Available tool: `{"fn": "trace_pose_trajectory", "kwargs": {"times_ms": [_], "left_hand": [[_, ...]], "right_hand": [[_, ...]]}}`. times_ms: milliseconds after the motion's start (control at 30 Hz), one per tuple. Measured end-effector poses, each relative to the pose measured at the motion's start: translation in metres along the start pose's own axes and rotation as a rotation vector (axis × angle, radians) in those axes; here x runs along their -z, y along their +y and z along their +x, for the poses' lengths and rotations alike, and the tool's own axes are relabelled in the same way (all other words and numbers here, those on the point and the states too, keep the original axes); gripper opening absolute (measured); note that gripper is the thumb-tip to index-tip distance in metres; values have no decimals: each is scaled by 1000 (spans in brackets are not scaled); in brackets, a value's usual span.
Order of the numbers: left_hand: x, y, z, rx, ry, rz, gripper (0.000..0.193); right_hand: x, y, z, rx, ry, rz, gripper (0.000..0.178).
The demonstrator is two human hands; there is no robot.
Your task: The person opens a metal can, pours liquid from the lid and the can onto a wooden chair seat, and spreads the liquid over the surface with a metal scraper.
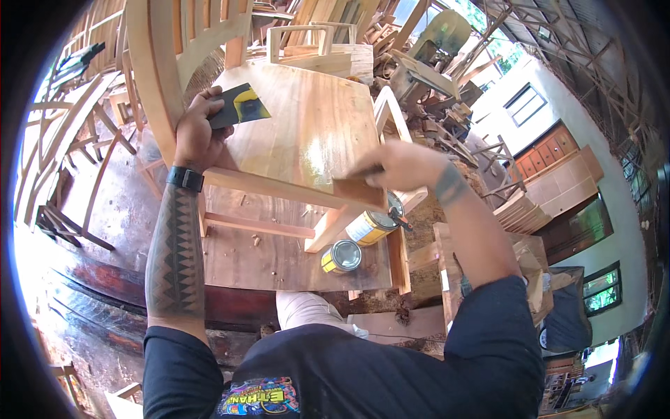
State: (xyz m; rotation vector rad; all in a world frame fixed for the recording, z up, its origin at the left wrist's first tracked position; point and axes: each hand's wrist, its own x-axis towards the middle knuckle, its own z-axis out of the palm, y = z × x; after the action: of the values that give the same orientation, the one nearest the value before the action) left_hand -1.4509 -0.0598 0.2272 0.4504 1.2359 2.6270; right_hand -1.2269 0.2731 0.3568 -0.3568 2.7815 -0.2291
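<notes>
Wooden chair, tipped on its side on a low wooden platform, is being worked on near the middle of the scene, its glossy seat turned up toward the camera. At the seat's far left edge a dark scraper smeared with yellow is gripped in the left hand, whose fingers are closed around it while the hand rests against the chair's frame. At the seat's near right corner the right hand is closed on a brush, whose bristles are pressed onto the wood. Just below that corner, two yellow tins are seen on the platform: an open tin nearer the person and a second tin lying tilted beside it. More unfinished chair frames are stacked at the left and far side.
</notes>
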Motion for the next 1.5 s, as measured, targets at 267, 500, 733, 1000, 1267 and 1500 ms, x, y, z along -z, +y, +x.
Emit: {"fn": "trace_pose_trajectory", "kwargs": {"times_ms": [267, 500, 733, 1000, 1267, 1500], "left_hand": [[7, -2, 5, 13, -37, -26, 32], [-2, -2, 3, 16, -45, -39, 33], [6, -3, 4, 22, -8, -24, 32], [-7, -1, 5, 31, -35, -25, 32], [-1, -3, -1, 22, -19, -37, 35], [10, 4, -8, 14, 14, -37, 36]], "right_hand": [[-2, -7, -54, 109, -62, 119, 39], [8, 3, 53, -10, 170, -128, 41], [1, -46, 45, 152, 0, -106, 42], [19, -9, 33, 91, 1, 2, 38], [11, -26, 27, 299, -112, 25, 41], [74, 80, 113, -91, 196, 60, 39]]}}
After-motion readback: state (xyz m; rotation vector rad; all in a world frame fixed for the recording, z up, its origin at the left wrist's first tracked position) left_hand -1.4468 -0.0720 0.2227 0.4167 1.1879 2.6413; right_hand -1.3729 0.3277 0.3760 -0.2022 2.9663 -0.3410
